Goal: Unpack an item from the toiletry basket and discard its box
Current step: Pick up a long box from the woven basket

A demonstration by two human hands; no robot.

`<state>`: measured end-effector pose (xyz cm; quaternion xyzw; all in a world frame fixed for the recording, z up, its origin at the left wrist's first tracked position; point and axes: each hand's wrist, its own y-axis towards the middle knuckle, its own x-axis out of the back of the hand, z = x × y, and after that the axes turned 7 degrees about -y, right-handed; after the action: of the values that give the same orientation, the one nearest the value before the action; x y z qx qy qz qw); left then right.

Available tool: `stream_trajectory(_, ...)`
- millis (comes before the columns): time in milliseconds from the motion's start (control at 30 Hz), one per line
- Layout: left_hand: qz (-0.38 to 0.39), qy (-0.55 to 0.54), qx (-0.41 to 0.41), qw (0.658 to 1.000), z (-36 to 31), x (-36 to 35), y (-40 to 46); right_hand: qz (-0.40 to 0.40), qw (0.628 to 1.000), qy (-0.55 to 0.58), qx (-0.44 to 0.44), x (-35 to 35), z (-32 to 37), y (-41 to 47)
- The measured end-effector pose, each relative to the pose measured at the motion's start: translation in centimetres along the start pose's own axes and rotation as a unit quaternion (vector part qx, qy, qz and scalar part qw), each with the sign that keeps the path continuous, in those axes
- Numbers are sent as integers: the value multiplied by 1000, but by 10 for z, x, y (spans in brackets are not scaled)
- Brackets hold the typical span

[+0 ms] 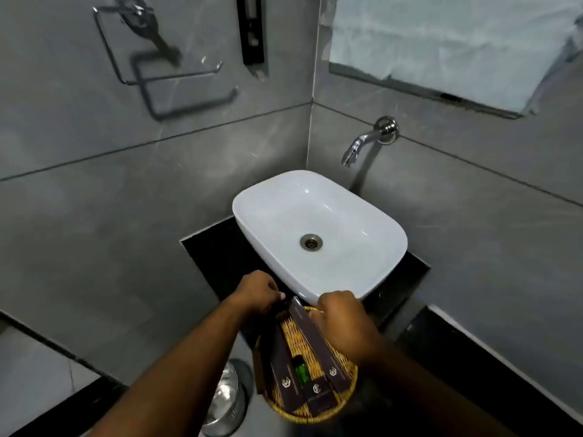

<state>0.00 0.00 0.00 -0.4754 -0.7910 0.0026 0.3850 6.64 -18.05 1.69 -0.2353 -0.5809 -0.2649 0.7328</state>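
Observation:
A round woven toiletry basket (345,392) sits on the black counter in front of the sink. It holds several long dark brown boxes (285,373) with a light logo and a small green item (299,372). One long brown box (310,334) lies tilted across the basket. My right hand (342,320) is closed on its upper part. My left hand (257,291) pinches the far top end of a dark box at the basket's rim; which box it grips is hard to tell.
A white rectangular sink (318,231) stands on the black counter (214,257), under a chrome wall tap (366,143). A shiny steel bin (225,402) stands on the floor below left of the basket. A towel ring (164,70) and mirror (441,42) hang on grey tiled walls.

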Motion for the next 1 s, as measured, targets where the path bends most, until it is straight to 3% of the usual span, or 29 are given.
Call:
stream_trajectory(133,-20,-17,15,1000,1,-11,9,87,996,-3,-10,-26,1,-6)
stream_trajectory(400,-54,-11,5,998,10,-26,14,97,992,-80,0,-72,-8,4)
stream_trajectory(533,-83,-35,-11,996,12,-23,12,98,994,-39,-11,-74,-9,6)
stream_trajectory(633,-94,-43,-40,994,12,-18,6,53,999,0,9,-66,-8,-1)
stream_trajectory(767,-78,-155,-13,985,8,-12,-4,16,998,54,24,-50,-4,-15)
stream_trajectory(900,-12,-314,9,949,-11,-5,-11,15,994,106,11,-39,-6,-17)
stream_trajectory(1000,14,-328,-20,944,-19,-3,-12,21,992,123,-4,-37,-9,-16)
